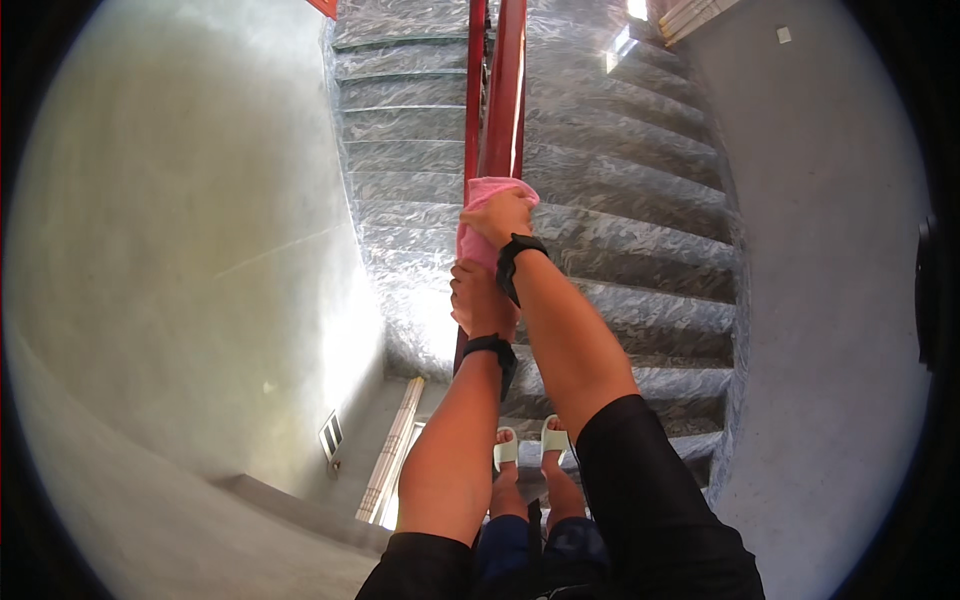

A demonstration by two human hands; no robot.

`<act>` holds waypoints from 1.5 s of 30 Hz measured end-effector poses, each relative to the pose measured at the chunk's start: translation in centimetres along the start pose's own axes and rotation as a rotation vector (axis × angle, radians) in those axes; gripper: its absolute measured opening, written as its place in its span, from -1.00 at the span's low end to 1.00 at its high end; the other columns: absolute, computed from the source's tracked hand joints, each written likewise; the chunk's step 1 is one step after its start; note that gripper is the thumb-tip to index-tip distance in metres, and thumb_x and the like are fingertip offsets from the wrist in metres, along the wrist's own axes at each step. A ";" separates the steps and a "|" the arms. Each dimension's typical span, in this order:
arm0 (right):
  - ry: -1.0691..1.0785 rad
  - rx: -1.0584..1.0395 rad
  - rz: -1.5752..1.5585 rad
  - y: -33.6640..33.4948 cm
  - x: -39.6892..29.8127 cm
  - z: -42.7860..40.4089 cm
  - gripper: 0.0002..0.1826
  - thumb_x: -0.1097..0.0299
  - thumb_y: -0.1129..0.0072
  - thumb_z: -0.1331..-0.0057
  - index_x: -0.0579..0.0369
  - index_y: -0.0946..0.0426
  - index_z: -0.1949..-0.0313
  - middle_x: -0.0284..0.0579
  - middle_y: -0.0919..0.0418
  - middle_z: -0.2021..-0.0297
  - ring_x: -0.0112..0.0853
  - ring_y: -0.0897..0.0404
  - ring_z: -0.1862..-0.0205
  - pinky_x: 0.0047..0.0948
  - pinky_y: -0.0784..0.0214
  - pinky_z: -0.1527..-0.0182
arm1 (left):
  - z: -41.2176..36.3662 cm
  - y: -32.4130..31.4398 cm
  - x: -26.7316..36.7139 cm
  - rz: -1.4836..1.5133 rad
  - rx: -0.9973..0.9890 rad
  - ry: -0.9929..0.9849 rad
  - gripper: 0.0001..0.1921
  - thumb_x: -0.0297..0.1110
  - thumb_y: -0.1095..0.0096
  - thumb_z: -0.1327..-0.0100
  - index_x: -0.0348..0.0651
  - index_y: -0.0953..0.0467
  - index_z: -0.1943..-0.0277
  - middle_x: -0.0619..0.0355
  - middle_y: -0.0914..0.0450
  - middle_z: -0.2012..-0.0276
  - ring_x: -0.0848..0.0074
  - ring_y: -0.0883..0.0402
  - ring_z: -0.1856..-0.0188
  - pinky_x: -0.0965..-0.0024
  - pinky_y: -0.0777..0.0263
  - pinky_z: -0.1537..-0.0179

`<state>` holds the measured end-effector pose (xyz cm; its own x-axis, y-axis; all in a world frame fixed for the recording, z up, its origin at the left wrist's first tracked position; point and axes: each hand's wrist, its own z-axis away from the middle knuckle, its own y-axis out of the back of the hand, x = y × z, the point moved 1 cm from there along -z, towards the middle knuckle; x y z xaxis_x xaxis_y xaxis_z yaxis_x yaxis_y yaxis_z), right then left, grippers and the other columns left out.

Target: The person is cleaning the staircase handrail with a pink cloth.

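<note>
A pink cloth (478, 244) is wrapped over a glossy dark red stair handrail (504, 97) that runs up the middle of the view. My right hand (504, 214) grips the cloth near its far end, fingers curled around the rail. Nearer to me, my left hand (482, 298) is closed around the cloth and rail too, its fingers along the left side. A small part of the cloth shows past each side of that hand. Black bands circle both wrists. The rail surface beneath the cloth is hidden.
Grey marble-patterned stairs (637, 247) lie right of the rail, where my feet stand in pale slippers (553, 441). More steps (405, 120) lie on its left. Plain walls (817, 262) flank both sides. A bundle of pale strips (394, 450) stands at lower left, near a wall socket plate (331, 435).
</note>
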<state>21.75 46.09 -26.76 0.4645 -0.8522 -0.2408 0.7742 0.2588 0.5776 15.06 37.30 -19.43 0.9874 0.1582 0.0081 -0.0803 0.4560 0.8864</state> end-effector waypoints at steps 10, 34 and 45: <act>0.071 0.082 0.054 0.5 0.2 -2.4 0.20 -0.03 -0.37 0.24 0.60 0.17 -0.13 0.45 -0.14 -0.06 0.06 -0.34 -0.05 -0.22 -0.28 -0.03 | -0.9 0.1 1.7 0.009 -0.039 -0.026 -0.37 -0.36 -0.37 0.20 -0.40 -0.18 0.08 -0.02 -0.34 0.18 0.29 -0.48 0.16 0.44 -0.45 0.13; 0.088 0.082 -0.080 2.4 -1.3 -4.9 0.20 0.00 -0.37 0.21 0.51 0.21 -0.18 0.43 -0.07 -0.10 0.19 -0.27 -0.09 0.07 -0.09 -0.14 | -4.5 0.1 4.0 0.050 -0.010 -0.006 -0.48 -0.24 -0.25 0.01 -0.42 -0.22 0.10 -0.03 -0.37 0.19 0.27 -0.50 0.17 0.38 -0.45 0.16; 0.066 0.068 -0.014 3.4 -3.3 -5.6 0.21 -0.09 -0.34 0.18 0.49 0.19 -0.20 0.48 0.05 -0.19 0.14 -0.30 -0.09 0.07 -0.17 -0.06 | -6.8 0.4 4.7 -0.024 -0.063 0.024 -0.45 -0.16 -0.21 -0.04 -0.42 -0.19 0.07 0.01 -0.38 0.21 0.32 -0.51 0.17 0.36 -0.50 0.28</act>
<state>25.26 52.38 -28.37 0.4828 -0.8233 -0.2984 0.7508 0.2137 0.6250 18.79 44.15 -22.22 0.9856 0.1671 -0.0249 -0.0656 0.5144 0.8550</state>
